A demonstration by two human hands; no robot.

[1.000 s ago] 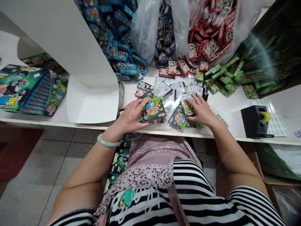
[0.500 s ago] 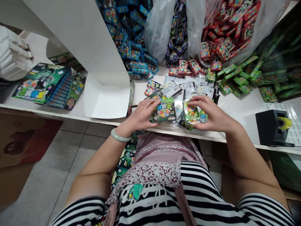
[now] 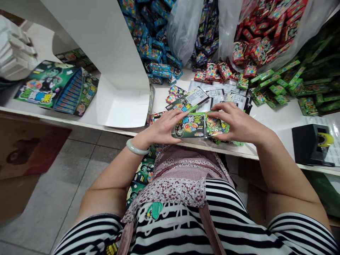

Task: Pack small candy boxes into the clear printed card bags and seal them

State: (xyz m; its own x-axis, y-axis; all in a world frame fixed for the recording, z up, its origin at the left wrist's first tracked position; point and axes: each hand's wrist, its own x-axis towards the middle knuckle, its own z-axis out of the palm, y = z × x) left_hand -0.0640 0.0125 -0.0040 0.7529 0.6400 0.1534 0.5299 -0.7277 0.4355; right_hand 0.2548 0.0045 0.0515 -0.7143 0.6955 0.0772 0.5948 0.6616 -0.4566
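small packs now pushed right up to the big green pack

a second ago the right hand (image 3: 239,124) was flat on the loose stuff on the table. half a second ago it had picked up a little bunch of small green packs (image 3: 214,125), held apart from the big one. now that bunch is touching the right end of the big green pack (image 3: 189,125), and both sit just above the near edge of the white table (image 3: 276,124). so the two lots have come together, but i can't tell if the small ones are actually going inside.

left hand (image 3: 162,129) is pinched on the big pack's left end. right hand is curled round the small packs.

writing: the big pack's front has chunky cartoon chinese characters and a round colourful logo, too blurry for me to read. the white labels (image 3: 198,95) behind the hands have barcodes, but the digits aren't legible. the flat display box (image 3: 53,88) far left has the same green artwork. a black tape dispenser (image 3: 309,143) sits well off to the right.
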